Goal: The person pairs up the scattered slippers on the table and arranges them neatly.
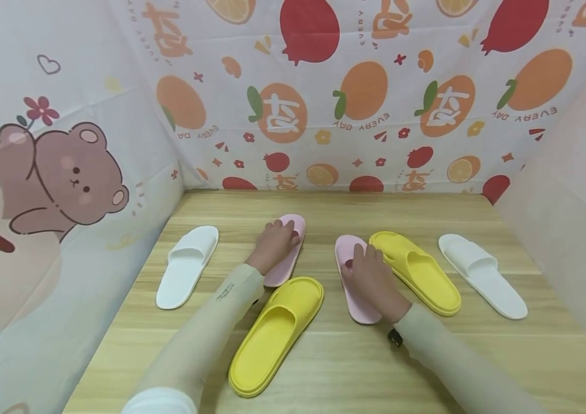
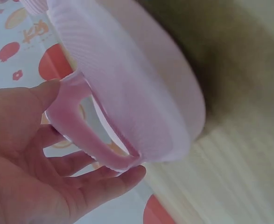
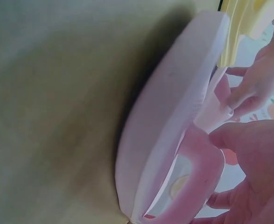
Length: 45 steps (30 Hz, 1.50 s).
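Note:
Near the middle of the wooden table, my left hand (image 1: 274, 246) grips the strap of one pink slipper (image 1: 283, 271). In the left wrist view, thumb and fingers of the left hand (image 2: 38, 163) span the pink strap (image 2: 73, 119), whose opening faces the palm. Farther right, my right hand (image 1: 372, 282) holds the strap of the other pink slipper (image 1: 345, 248). The right wrist view has the right hand (image 3: 258, 168) with thumb and fingers at both sides of that pink strap (image 3: 204, 163). Both pink slippers have their toes toward the back wall.
One yellow slipper (image 1: 276, 333) lies beside my left forearm; another yellow slipper (image 1: 422, 273) lies close to the right of my right hand. White slippers lie at the far left (image 1: 186, 267) and far right (image 1: 481, 276). Patterned cloth (image 1: 324, 132) rises behind the table (image 1: 324, 368).

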Each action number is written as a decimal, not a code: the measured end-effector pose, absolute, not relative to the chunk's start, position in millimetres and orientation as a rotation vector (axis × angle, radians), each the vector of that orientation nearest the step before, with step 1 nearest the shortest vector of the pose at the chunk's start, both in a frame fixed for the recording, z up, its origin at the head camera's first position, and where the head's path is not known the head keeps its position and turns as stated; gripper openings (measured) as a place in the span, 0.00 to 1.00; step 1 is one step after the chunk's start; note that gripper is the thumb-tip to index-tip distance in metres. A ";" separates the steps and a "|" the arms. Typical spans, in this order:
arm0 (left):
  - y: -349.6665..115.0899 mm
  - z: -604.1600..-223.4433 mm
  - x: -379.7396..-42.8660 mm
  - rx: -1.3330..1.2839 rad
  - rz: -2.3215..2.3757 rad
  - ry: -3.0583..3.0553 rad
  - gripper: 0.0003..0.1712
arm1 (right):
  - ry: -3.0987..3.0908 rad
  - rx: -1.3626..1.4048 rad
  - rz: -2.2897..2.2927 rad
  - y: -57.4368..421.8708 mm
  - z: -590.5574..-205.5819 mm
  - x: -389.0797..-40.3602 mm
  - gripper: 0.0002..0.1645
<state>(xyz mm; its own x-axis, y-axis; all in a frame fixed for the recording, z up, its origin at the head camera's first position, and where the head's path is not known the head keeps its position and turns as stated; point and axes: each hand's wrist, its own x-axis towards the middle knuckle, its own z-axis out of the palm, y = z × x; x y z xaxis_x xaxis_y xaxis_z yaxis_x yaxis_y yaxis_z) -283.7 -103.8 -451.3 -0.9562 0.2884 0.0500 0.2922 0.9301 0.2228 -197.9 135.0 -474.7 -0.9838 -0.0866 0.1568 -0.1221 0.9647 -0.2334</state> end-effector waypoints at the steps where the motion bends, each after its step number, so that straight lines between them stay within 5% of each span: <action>1: -102.5 -450.5 -285.8 -0.467 -0.349 -3.069 0.25 | -2.969 0.155 0.370 134.5 -474.7 -199.8 0.28; 45: -40.0 -442.2 -338.3 -0.326 -0.277 -3.132 0.24 | -2.934 0.080 0.441 122.0 -472.8 -288.1 0.25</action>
<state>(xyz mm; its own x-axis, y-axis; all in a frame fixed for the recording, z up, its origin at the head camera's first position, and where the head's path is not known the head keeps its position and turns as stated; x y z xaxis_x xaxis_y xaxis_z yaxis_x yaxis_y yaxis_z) -338.3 -40.0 -442.2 -0.9785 0.2062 -0.0017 0.2027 0.9633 0.1759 -288.1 122.0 -472.8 -0.9835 -0.0275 0.1786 -0.0788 0.9547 -0.2868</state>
